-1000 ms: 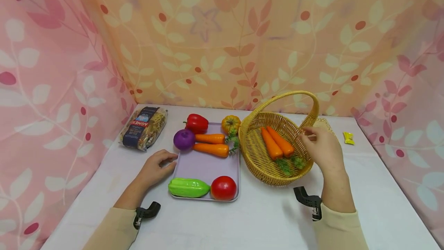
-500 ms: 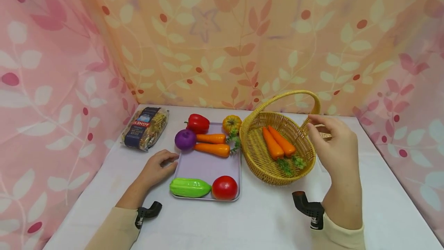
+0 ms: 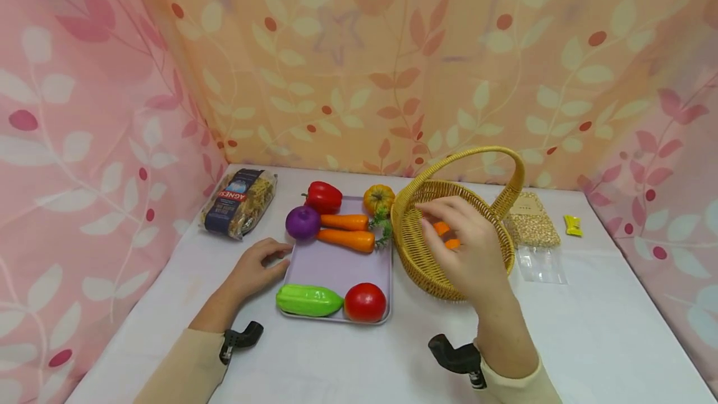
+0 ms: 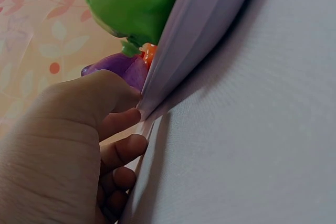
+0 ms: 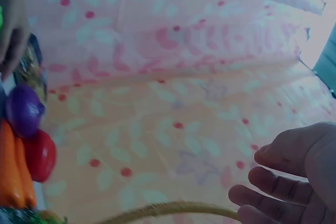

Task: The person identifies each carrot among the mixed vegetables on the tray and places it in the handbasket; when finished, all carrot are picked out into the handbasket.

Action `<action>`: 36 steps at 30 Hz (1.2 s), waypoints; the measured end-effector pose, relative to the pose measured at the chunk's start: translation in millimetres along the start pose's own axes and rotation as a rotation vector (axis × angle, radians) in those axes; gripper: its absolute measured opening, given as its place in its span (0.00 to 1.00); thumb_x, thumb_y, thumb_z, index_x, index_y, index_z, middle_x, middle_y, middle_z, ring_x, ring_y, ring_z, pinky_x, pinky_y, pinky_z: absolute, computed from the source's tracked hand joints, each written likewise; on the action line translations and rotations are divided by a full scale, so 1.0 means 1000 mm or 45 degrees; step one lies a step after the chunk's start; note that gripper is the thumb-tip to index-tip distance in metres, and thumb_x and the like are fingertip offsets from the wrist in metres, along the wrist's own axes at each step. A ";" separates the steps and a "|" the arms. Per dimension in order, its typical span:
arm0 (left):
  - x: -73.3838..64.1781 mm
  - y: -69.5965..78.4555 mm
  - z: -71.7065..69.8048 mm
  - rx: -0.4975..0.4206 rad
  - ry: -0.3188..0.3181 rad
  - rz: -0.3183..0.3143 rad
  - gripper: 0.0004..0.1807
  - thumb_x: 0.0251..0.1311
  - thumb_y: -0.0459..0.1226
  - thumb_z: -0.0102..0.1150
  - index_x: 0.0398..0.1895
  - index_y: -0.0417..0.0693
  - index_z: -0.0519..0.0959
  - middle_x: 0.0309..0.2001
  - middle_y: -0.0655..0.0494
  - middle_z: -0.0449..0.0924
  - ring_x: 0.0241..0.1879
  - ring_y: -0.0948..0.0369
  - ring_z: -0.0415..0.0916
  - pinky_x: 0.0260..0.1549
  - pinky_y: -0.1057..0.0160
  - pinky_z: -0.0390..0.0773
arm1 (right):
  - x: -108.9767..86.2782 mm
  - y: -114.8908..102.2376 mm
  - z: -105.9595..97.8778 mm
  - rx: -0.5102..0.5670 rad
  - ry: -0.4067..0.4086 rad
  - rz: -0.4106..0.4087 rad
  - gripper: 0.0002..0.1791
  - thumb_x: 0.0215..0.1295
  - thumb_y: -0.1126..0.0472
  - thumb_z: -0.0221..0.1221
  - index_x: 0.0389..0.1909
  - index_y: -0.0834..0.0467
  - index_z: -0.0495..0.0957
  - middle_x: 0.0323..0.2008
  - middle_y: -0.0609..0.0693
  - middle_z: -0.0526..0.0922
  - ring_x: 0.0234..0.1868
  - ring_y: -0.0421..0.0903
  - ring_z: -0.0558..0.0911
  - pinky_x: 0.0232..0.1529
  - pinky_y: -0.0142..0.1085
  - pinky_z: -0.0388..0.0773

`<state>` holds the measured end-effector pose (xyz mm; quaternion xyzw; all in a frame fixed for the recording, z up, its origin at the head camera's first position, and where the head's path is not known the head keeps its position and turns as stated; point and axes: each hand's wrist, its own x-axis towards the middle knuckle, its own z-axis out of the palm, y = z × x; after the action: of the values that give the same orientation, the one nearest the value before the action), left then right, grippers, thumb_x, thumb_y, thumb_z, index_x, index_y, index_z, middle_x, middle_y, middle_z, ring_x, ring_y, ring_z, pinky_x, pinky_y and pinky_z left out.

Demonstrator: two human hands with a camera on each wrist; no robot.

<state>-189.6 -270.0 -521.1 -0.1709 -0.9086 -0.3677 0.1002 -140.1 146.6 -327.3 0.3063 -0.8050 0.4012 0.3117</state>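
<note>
My left hand (image 3: 258, 268) rests on the table with its fingertips at the left rim of a lilac tray (image 3: 336, 270). In the left wrist view its thumb (image 4: 123, 92) and loosely bent fingers lie along that rim. My right hand (image 3: 468, 254), fingers spread and slightly bent with nothing in them, hovers over a yellow wicker basket (image 3: 412, 248). It hides most of the two carrots (image 3: 442, 228) inside. On the tray lie two carrots (image 3: 346, 240), a purple onion (image 3: 303, 223), a red bell pepper (image 3: 323, 197), a small pumpkin (image 3: 378, 199), a ridged green gourd (image 3: 310, 300) and a tomato (image 3: 365, 302).
The basket's tall arched handle (image 3: 488, 149) rises at its back. A bag of pasta (image 3: 238, 203) lies at the back left. Right of the basket are a clear bag of pale grains (image 3: 530, 223) and a small yellow wrapped sweet (image 3: 573, 226). Patterned curtains enclose the table.
My right hand left the basket's right rim, drew out to the right, then swung left over the basket, uncovering the grain bag. My left hand stays at the tray.
</note>
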 end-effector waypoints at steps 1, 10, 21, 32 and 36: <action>0.000 0.000 0.000 -0.001 -0.001 0.003 0.16 0.59 0.34 0.72 0.52 0.49 0.87 0.38 0.64 0.80 0.39 0.63 0.74 0.40 0.60 0.76 | 0.000 -0.001 0.006 0.003 -0.028 0.002 0.13 0.61 0.71 0.67 0.46 0.60 0.87 0.43 0.48 0.84 0.38 0.42 0.82 0.33 0.28 0.81; 0.002 0.002 -0.004 0.014 -0.013 -0.006 0.17 0.59 0.34 0.73 0.52 0.50 0.87 0.38 0.65 0.80 0.39 0.63 0.74 0.41 0.60 0.75 | -0.003 0.001 0.057 -0.003 -0.281 0.058 0.14 0.65 0.65 0.68 0.51 0.56 0.86 0.45 0.45 0.81 0.33 0.41 0.77 0.32 0.30 0.77; 0.000 0.001 -0.002 -0.016 -0.023 -0.020 0.16 0.59 0.34 0.72 0.51 0.51 0.87 0.39 0.65 0.80 0.40 0.62 0.74 0.42 0.61 0.75 | -0.021 0.031 0.118 -0.179 -0.711 0.337 0.25 0.67 0.56 0.67 0.64 0.57 0.78 0.59 0.51 0.77 0.55 0.48 0.80 0.57 0.42 0.78; 0.001 0.003 0.000 0.007 -0.027 -0.030 0.15 0.60 0.35 0.72 0.51 0.51 0.87 0.39 0.65 0.80 0.40 0.62 0.73 0.42 0.59 0.76 | -0.034 0.051 0.140 -0.244 -0.818 0.470 0.32 0.68 0.58 0.67 0.70 0.63 0.71 0.68 0.62 0.70 0.63 0.58 0.77 0.65 0.50 0.71; 0.000 0.004 -0.001 -0.002 -0.025 -0.031 0.15 0.60 0.34 0.72 0.51 0.50 0.87 0.39 0.64 0.80 0.40 0.62 0.74 0.41 0.60 0.76 | -0.036 0.050 0.143 -0.325 -0.796 0.463 0.31 0.67 0.60 0.67 0.69 0.65 0.72 0.62 0.63 0.74 0.58 0.57 0.80 0.60 0.48 0.76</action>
<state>-188.4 -268.1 -517.6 -0.1635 -0.9113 -0.3679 0.0866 -191.5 59.9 -446.1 0.2248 -0.9459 0.2335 0.0104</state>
